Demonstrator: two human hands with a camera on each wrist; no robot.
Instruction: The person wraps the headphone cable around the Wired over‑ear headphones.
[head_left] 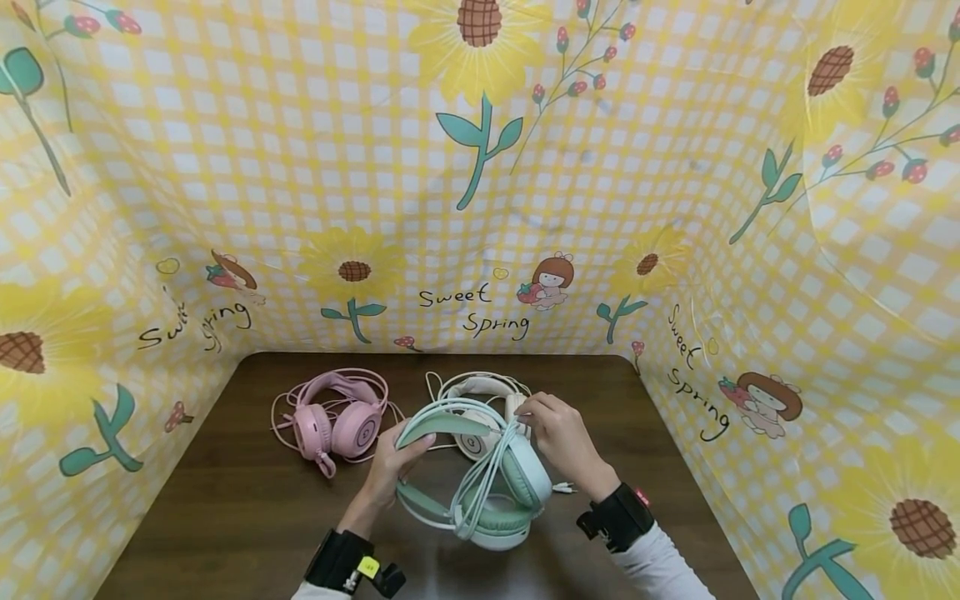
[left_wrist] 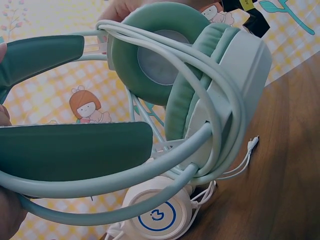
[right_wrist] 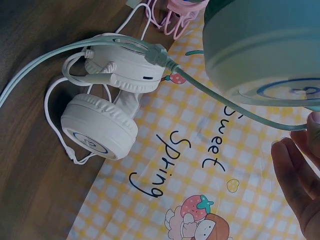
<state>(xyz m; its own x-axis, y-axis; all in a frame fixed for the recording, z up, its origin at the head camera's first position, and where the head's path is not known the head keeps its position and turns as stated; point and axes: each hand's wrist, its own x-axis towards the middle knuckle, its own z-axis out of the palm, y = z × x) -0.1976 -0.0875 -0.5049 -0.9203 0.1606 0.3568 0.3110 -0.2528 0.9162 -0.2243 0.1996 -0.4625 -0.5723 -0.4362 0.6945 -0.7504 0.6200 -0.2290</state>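
Note:
A pair of mint-green headphones (head_left: pixel 531 473) is held up over the table, its headband toward the left and its ear cups toward the right. My left hand (head_left: pixel 388 468) grips the headband, thumb across its padding. Loops of pale green cable (left_wrist: pixel 232 107) wrap around the headband and one ear cup. Beside the upper ear cup, my right hand (head_left: pixel 561 433) pinches a strand of the thin green cable (right_wrist: pixel 240 110) between thumb and fingers. A small splitter block shows along this strand in the right wrist view. White headphones (right_wrist: pixel 100 125) lie on the table behind, partly covered by the green pair.
Pink headphones (head_left: pixel 356 429) with their cable lie at the back left of the dark wooden table (head_left: pixel 225 500). A white cable plug (head_left: pixel 564 487) rests right of the green pair. Yellow checked cloth (head_left: pixel 360 167) with flowers encloses the back and sides.

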